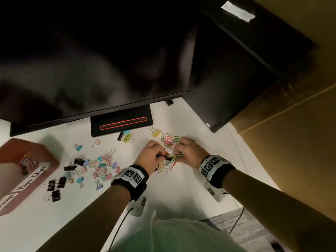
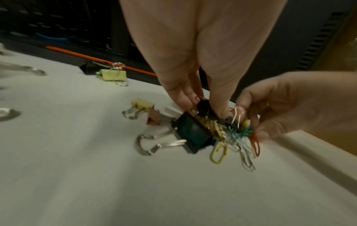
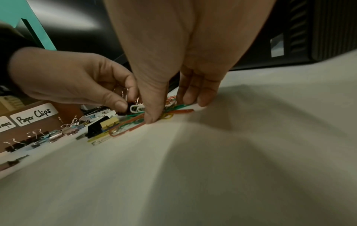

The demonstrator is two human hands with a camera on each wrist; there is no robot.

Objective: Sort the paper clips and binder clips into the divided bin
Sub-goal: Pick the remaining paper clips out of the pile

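Note:
My left hand [image 1: 161,157] pinches a small black binder clip [image 2: 204,107] between thumb and fingers. My right hand [image 1: 179,154] pinches a tangle of coloured paper clips [image 2: 239,130] that hangs against that clip, just above the white desk [image 1: 181,188]. More paper clips [image 1: 170,140] lie beyond and under both hands. A larger black binder clip [image 2: 193,134] lies beside the tangle. Several pastel and black binder clips [image 1: 94,168] are scattered to the left. At far left stands the brown divided bin [image 1: 47,159]; paper clips [image 1: 27,160] lie in the compartment labelled "Paper Clips" [image 3: 34,116].
A dark monitor [image 1: 91,60] and its base [image 1: 121,122] stand right behind the clips. A black computer case [image 1: 236,70] and a cardboard box [image 1: 291,124] close off the right side. Yellow binder clips [image 1: 156,132] lie near the monitor base. Wrist-camera cables trail off the near desk edge.

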